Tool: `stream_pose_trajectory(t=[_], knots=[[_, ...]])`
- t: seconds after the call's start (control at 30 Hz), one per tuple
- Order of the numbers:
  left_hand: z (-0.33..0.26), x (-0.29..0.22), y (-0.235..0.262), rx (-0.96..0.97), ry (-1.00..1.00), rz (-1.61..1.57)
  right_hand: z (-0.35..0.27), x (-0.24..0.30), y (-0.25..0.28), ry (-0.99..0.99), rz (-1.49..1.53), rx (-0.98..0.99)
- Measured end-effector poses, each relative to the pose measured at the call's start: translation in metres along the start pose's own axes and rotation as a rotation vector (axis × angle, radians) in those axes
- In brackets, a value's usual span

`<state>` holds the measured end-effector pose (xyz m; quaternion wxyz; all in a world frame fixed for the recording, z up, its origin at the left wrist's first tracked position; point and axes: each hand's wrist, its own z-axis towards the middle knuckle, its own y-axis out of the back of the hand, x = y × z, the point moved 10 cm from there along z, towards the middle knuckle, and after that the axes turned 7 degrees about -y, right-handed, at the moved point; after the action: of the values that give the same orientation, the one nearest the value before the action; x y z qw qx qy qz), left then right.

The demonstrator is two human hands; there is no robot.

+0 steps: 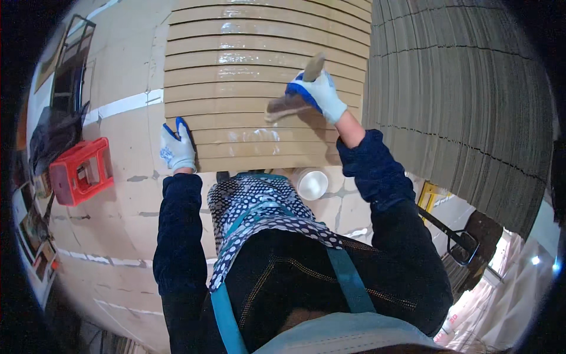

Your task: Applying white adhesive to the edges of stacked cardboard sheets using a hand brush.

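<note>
My right hand [321, 93], in a white and blue glove, is shut on a wooden-handled brush [289, 105] whose blurred bristles touch a fanned spread of tan cardboard sheets [236, 65]. Wet, shiny streaks show on several sheet edges. My left hand [177, 147], also gloved, presses flat on the left edge of the spread, near its bottom corner. A white round tub [312, 183] sits just below the sheets, by my right forearm.
A tall stack of grey-brown cardboard [460, 100] fills the right. A red plastic crate [81, 171] sits on the cardboard-covered table [124, 218] to the left. A dark bag [56, 133] lies beyond it. A yellow frame [429, 194] and black trolley handle [457, 239] stand lower right.
</note>
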<state>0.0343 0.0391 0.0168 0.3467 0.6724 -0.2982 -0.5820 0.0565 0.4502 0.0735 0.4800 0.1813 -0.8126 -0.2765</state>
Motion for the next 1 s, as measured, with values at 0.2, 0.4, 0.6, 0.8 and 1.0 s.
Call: stream_pose_trajectory(t=[0.2, 0.4, 0.6, 0.8, 1.0], knots=[[0.0, -0.001, 0.004, -0.105, -0.069, 0.023, 0.066, 0.166, 0.07, 0.751, 0.158, -0.357], [0.002, 0.0, 0.0, -0.108, -0.074, -0.026, 0.119, 0.221, 0.064, 0.564, -0.046, -0.862], [-0.002, -0.013, 0.011, -0.193, -0.139, 0.018, 0.018, 0.18, -0.022, 0.679, -0.467, -0.538], [0.001, -0.016, 0.01, -0.17, -0.14, 0.061, -0.106, 0.127, -0.088, 0.527, -0.256, -0.197], [0.001, -0.018, 0.008, -0.165, -0.134, 0.073, -0.053, 0.128, -0.051, 0.35, 0.223, -0.255]])
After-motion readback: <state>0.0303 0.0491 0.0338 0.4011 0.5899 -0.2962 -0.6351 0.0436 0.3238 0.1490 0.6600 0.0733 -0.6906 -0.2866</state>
